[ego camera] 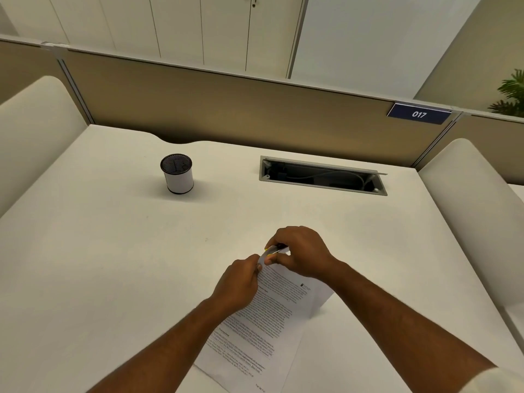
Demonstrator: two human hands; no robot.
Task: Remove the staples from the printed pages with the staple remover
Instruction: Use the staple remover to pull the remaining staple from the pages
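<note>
The printed pages (263,321) lie on the white desk (113,251) in front of me, text side up, their far corner lifted. My left hand (238,285) pinches that top corner of the pages between thumb and fingers. My right hand (300,251) is closed around a small staple remover (271,249), of which only a yellow and metallic tip shows, right at the pinched corner. The staple itself is hidden behind my fingers.
A white mesh-topped pen cup (177,173) stands at the back left of the desk. An open cable slot (321,175) is set into the desk at the back right. A beige partition (226,106) with a "017" sign (419,114) closes the far side.
</note>
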